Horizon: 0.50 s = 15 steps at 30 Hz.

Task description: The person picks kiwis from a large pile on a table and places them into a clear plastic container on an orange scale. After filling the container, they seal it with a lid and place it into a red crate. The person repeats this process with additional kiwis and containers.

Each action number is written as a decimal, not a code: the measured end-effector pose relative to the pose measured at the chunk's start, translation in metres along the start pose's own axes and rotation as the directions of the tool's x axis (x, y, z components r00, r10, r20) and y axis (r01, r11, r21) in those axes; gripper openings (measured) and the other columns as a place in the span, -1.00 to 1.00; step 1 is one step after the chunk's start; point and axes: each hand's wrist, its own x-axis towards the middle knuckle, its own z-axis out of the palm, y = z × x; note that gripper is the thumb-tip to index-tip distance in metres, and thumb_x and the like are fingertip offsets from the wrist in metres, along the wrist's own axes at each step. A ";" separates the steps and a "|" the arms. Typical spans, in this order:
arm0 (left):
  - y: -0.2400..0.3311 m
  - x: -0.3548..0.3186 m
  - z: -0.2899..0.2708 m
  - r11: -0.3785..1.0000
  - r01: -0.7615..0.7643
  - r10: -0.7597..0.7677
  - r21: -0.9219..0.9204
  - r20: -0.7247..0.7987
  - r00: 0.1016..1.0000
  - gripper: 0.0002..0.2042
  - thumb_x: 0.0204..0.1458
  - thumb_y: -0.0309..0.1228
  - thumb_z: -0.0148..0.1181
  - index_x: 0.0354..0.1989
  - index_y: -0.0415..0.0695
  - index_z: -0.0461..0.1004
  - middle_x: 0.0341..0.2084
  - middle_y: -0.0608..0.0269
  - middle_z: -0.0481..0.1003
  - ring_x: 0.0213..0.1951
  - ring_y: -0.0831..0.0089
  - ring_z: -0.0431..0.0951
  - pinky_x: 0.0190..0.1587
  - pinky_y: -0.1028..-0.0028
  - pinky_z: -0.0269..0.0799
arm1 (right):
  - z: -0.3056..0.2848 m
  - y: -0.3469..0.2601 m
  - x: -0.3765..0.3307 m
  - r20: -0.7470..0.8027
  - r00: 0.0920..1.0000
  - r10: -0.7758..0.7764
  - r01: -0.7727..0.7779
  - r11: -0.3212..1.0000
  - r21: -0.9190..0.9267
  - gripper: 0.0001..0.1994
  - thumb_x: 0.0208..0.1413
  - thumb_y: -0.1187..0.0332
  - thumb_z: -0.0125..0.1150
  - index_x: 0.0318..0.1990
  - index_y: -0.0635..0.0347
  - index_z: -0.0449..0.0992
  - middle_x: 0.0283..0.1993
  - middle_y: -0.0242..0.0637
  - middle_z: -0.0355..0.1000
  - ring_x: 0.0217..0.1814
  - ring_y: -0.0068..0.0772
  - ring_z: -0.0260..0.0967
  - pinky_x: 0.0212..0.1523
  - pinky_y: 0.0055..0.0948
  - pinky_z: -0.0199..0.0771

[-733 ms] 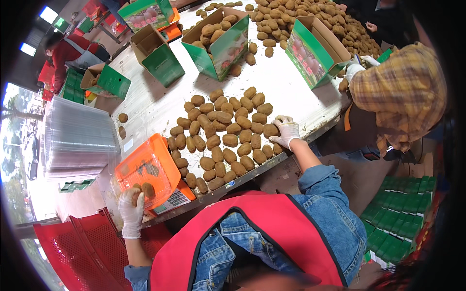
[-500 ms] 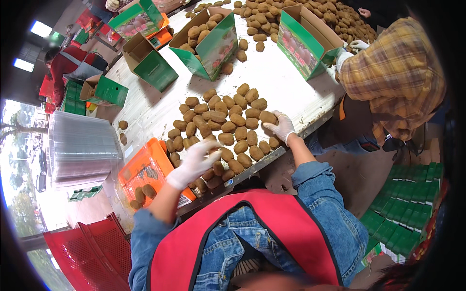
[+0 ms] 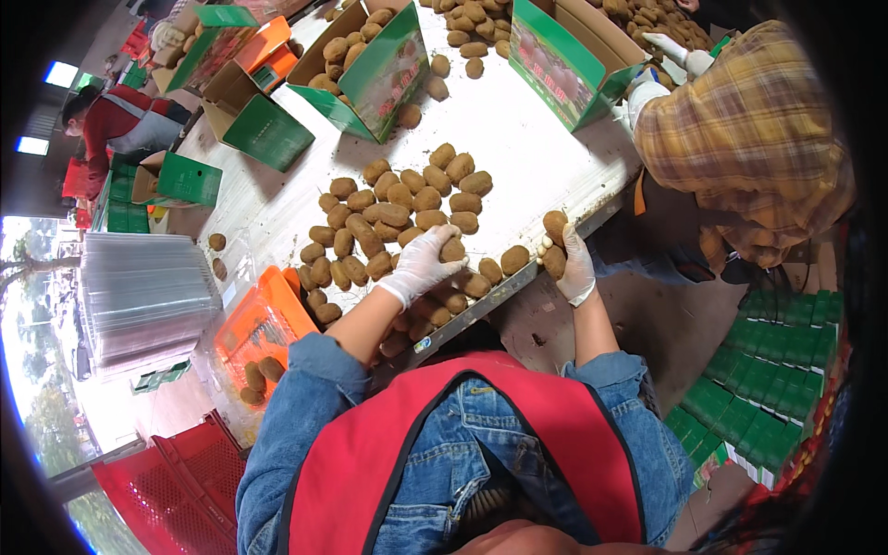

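Observation:
Brown kiwifruit [image 3: 391,215] lie in a loose group on the white table [image 3: 499,129] in front of me. My left hand [image 3: 425,264], in a white glove, reaches over the near part of the group with its fingers closed on one kiwifruit [image 3: 452,251]. At the table's right front edge, my gloved right hand [image 3: 578,265] grips two kiwifruit [image 3: 554,261], one above the other. A single kiwifruit [image 3: 514,259] rests on the table between the hands. My left hand and forearm cover some of the nearest fruit.
Left of the group stands an orange crate [image 3: 294,301] with several kiwifruit. Green cartons [image 3: 393,88] stand farther back, one filled with fruit. A co-worker in a plaid sleeve [image 3: 712,120] is at the right. Green flat boxes [image 3: 758,370] and a red basket [image 3: 176,490] flank me.
My left hand has moved right and closed on a kiwifruit. My right hand has shifted right to the table edge and now holds two kiwifruit. The view has shifted slightly.

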 end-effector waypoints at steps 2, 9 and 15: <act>-0.001 -0.017 -0.007 0.899 0.158 -0.205 -0.409 -0.074 0.976 -0.60 0.19 -0.09 0.30 0.04 -0.10 0.45 -0.42 0.18 0.54 -0.38 0.36 0.55 -0.23 0.38 0.50 | 0.010 0.014 0.007 -0.054 0.999 -0.001 0.003 0.999 0.032 -0.56 0.35 -0.07 0.12 -0.08 0.19 0.43 -0.36 -0.40 0.36 -0.32 -0.48 0.40 -0.25 -0.46 0.53; -0.010 -0.097 -0.031 -0.057 0.415 -0.430 -0.908 0.397 0.811 -0.56 0.30 0.08 0.07 -0.10 -0.12 0.43 -0.39 0.15 0.56 -0.39 0.33 0.62 -0.41 0.35 0.61 | 0.075 0.065 0.040 0.131 0.990 0.043 0.003 0.942 -0.336 -0.62 0.35 0.24 0.19 0.18 0.29 0.42 0.05 -0.28 0.50 -0.01 -0.50 0.45 0.05 -0.50 0.49; -0.009 -0.077 -0.059 0.552 0.344 -0.428 -0.759 0.096 0.899 -0.69 0.18 -0.19 0.32 -0.10 -0.19 0.59 -0.27 0.27 0.61 -0.26 0.53 0.57 -0.15 0.49 0.54 | 0.081 0.021 0.115 0.102 0.983 0.151 -0.114 0.947 -0.300 -0.82 0.19 0.39 0.26 -0.07 0.09 0.52 -0.06 -0.26 0.51 -0.15 -0.52 0.50 -0.18 -0.54 0.63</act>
